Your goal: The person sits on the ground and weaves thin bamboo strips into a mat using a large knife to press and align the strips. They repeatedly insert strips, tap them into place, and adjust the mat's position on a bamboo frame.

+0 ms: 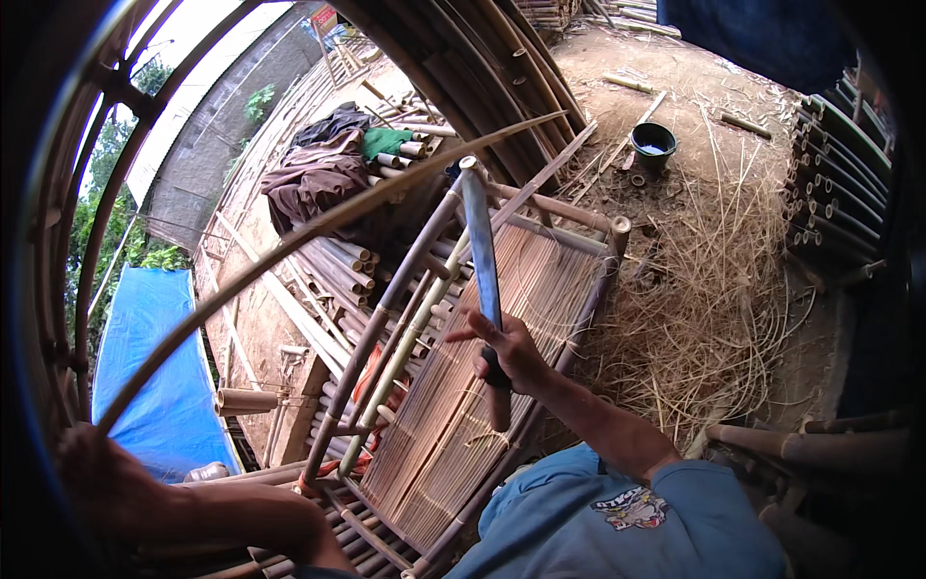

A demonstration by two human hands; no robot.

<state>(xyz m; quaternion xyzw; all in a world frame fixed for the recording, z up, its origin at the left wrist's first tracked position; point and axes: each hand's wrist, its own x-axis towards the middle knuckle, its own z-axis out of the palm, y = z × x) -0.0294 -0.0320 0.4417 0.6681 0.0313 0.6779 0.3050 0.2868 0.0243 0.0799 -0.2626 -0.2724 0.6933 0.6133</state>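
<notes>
Long strip point(309, 233), end in left hand point(111, 484)

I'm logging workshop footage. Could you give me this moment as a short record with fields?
Left hand: holds a long bamboo strip near one end
Right hand: holds a knife, blade pointing away from the person
Below: slatted bamboo bench
Ground, right: shavings, dark bucket
Far left: blue tarp

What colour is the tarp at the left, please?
The tarp is blue; the head view shows it.
</notes>
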